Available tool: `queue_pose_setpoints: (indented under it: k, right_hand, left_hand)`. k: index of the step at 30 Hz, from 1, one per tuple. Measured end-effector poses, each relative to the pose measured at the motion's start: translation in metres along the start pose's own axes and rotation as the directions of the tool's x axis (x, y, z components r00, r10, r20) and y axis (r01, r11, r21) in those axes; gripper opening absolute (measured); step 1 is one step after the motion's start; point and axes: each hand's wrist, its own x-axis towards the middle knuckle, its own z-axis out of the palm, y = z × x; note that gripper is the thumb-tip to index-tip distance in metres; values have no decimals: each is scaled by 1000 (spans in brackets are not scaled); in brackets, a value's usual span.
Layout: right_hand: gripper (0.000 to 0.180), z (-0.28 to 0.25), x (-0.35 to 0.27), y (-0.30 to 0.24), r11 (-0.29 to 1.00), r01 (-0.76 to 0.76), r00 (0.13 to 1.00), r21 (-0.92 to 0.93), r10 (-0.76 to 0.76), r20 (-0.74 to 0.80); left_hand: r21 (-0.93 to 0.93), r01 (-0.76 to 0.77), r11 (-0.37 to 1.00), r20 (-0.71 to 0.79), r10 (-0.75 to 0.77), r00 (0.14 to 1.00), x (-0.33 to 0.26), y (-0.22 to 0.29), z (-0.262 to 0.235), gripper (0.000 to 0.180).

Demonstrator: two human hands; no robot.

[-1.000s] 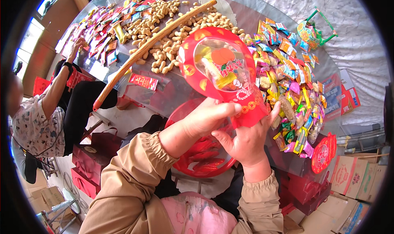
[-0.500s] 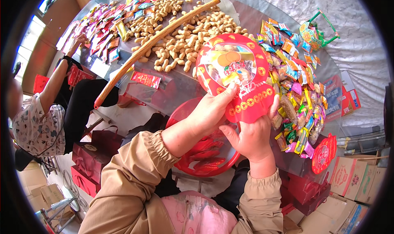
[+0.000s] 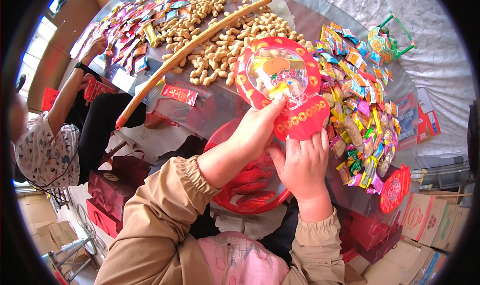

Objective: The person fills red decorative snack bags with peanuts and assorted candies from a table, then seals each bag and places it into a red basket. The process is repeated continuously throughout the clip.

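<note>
A red gourd-shaped treat pouch (image 3: 306, 116) with gold prints and a clear round window is held up over the table's near edge; wrapped pieces show through the window. My left hand (image 3: 252, 130) grips its narrow waist, thumb on the front and fingers behind. At the pouch's lower edge, my right hand (image 3: 302, 172) closes on the rim with its fingertips, the thumb bent in toward the left wrist. Below both hands stands a red plastic basin (image 3: 220, 135) with several red pouches (image 3: 255, 185) in it.
Loose peanuts (image 3: 212, 62) lie beyond a long wooden stick (image 3: 192, 45). Wrapped sweets (image 3: 370, 130) are heaped at right, beside another red pouch (image 3: 395, 189). A green-handled basket (image 3: 382, 44) stands behind. At far left, another person's hand (image 3: 97, 46) reaches among small packets. Cardboard boxes (image 3: 425, 217) sit lower right.
The pouch has shifted slightly left and up. My right hand's fingers have gone from its right side to its lower edge. The other person's hand has moved a little.
</note>
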Motion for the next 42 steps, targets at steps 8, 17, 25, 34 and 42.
queue_pose_setpoints:
  k: [8,17,25,34,42]
  right_hand:
    - [54,3,-4,14,977,-23,998,211,10,65]
    - [59,-4,-1,22,981,30,998,191,-40,44]
    - [59,-9,1,21,968,-52,998,245,39,58]
    - [57,-8,4,30,954,-31,999,298,19,41]
    - [47,-7,4,26,976,-2,999,219,-7,43]
  left_hand:
    - [140,8,990,68,-18,997,-4,-4,-1,48]
    - [214,55,975,36,-64,997,-11,-3,5,44]
    - [259,42,965,101,-71,992,-13,-7,4,40]
    - [326,12,945,131,-58,990,-15,-10,7,41]
    - [82,18,996,-9,-17,1000,-7,-14,7,41]
